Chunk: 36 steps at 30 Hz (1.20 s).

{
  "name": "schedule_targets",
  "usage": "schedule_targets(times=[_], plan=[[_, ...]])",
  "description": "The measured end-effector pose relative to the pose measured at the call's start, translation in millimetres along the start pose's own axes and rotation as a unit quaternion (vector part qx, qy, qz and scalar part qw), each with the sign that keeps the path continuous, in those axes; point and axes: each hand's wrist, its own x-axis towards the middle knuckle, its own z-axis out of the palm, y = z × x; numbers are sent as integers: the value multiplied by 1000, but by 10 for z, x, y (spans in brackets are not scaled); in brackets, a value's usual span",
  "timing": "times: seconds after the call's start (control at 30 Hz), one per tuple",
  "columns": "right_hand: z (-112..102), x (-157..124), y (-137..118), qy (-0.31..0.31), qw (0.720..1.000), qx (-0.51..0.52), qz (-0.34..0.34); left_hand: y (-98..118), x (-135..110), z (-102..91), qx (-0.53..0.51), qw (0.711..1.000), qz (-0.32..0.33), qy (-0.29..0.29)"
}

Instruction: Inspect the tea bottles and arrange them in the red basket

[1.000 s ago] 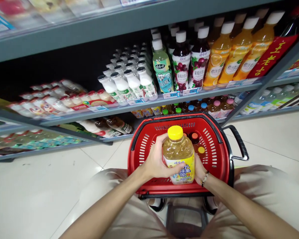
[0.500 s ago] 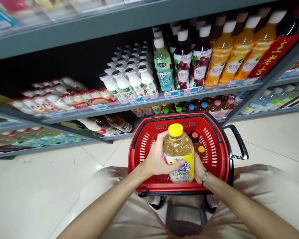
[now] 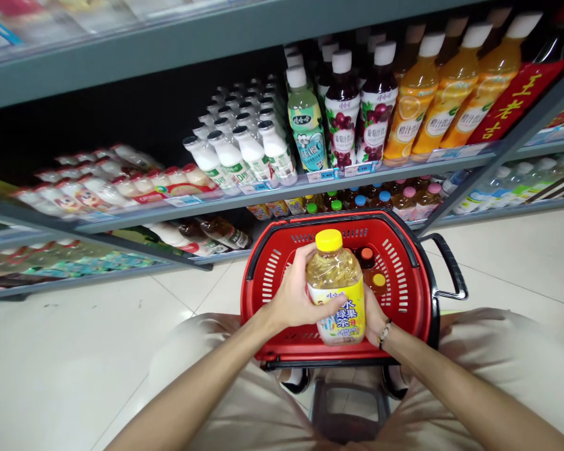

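Both my hands hold one clear bottle [image 3: 336, 288] of pale yellow drink with a yellow cap and a yellow label. It stands upright above the near part of a red shopping basket [image 3: 413, 275]. My left hand [image 3: 294, 297] wraps the bottle's left side, thumb across the label. My right hand [image 3: 375, 319] is mostly hidden behind the bottle and cups its right side; a bead bracelet is on that wrist. Inside the basket lie other bottles with an orange cap [image 3: 366, 254] and a yellow cap [image 3: 378, 280].
Grey store shelves [image 3: 310, 185] run across the view in front of the basket. They carry white milk drinks [image 3: 237, 156], purple grape juice [image 3: 357, 119], orange juice [image 3: 432, 106] and small bottles lower down. The basket's black handle [image 3: 446, 266] sticks out to the right. White tiled floor [image 3: 75, 357] lies to the left.
The bottle and both hands have stayed almost in place over the basket, shifting only slightly upward in the view. The grip is the same.
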Motion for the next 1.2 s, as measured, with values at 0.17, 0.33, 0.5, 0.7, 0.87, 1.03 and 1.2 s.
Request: schedule_targets(times=[0.17,0.33,0.5,0.7,0.87,1.03,1.2], plan=[[19,3,-9,43,998,31,46,50,65,-34,-19,998,-52,8],[103,-28,-75,32,999,-4,-11,55,218,-138,-85,977,-190,42],[126,-77,-143,-28,984,-137,-113,-8,361,-210,-147,938,-286,132],[120,-132,-180,-15,964,-220,-152,-27,400,-213,-179,919,-319,144],[90,-201,-229,-31,961,-222,-165,-84,405,-198,-220,912,-318,139],[19,-239,-267,-36,960,-229,-159,-154,402,-191,-250,911,-306,121],[-68,-209,-240,-60,959,-224,-164,-153,389,-188,-238,915,-304,116]])
